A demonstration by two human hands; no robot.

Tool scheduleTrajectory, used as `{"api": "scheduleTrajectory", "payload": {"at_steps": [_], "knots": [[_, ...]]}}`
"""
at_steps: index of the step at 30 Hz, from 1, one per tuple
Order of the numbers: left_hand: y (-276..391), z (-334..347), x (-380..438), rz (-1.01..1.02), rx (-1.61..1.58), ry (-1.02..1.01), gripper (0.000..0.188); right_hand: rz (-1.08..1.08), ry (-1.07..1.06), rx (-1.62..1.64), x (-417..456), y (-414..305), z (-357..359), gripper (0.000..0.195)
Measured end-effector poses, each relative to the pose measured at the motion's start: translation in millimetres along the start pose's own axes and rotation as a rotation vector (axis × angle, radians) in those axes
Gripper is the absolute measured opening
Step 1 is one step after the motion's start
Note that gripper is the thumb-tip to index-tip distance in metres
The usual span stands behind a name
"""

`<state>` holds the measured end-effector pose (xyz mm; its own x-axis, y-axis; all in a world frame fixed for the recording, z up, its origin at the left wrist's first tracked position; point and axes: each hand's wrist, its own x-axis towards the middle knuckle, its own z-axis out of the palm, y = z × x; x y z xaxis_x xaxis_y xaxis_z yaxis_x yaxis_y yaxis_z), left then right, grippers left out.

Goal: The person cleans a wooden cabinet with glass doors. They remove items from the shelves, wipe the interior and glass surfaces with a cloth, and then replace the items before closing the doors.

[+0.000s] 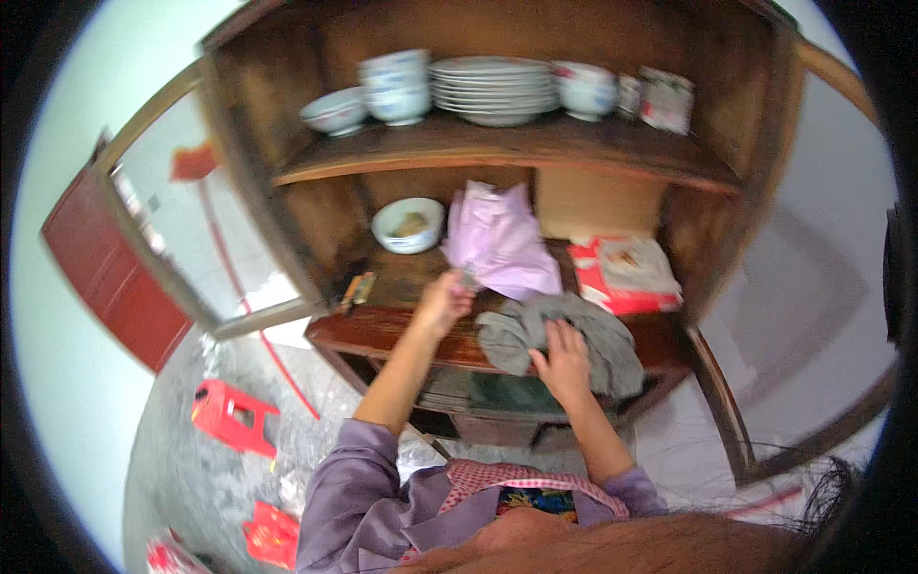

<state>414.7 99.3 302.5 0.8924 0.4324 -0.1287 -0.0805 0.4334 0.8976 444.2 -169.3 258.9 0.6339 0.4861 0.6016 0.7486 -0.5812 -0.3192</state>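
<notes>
My left hand (450, 298) is closed on a small greyish item (470, 277) too blurred to name, just in front of a crumpled light purple bag (498, 240) on the cabinet's lower shelf. My right hand (565, 356) lies palm down, fingers spread, on a bunched grey cloth (609, 344) that hangs over the cabinet's front edge. Left of the purple bag stands a white bowl (386, 224) with something brownish in it. A red and white package (631, 276) rests at the right of the shelf.
Stacked plates (493, 90), bowls (396, 86) and a small box (665, 100) stand on the upper shelf. Glazed cabinet doors hang open at both sides. On the floor at left are a red plastic stool (233, 418), a red bag (272, 534) and a long red-handled tool (229, 265).
</notes>
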Motion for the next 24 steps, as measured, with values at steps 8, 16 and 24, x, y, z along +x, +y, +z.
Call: {"api": "scheduleTrajectory", "payload": {"at_steps": [8,16,24], "knots": [[-49,36,-31,0.077,-0.253,-0.445,0.021,-0.016,-0.028,0.224,-1,11,-8,0.052],[-34,65,-66,0.366,-0.112,-0.667,0.019,-0.118,0.055,0.288,22,-6,-58,0.037],[-28,99,-93,0.71,0.504,-0.474,0.028,-0.008,-0.097,1.04,26,-35,-71,0.052]]}}
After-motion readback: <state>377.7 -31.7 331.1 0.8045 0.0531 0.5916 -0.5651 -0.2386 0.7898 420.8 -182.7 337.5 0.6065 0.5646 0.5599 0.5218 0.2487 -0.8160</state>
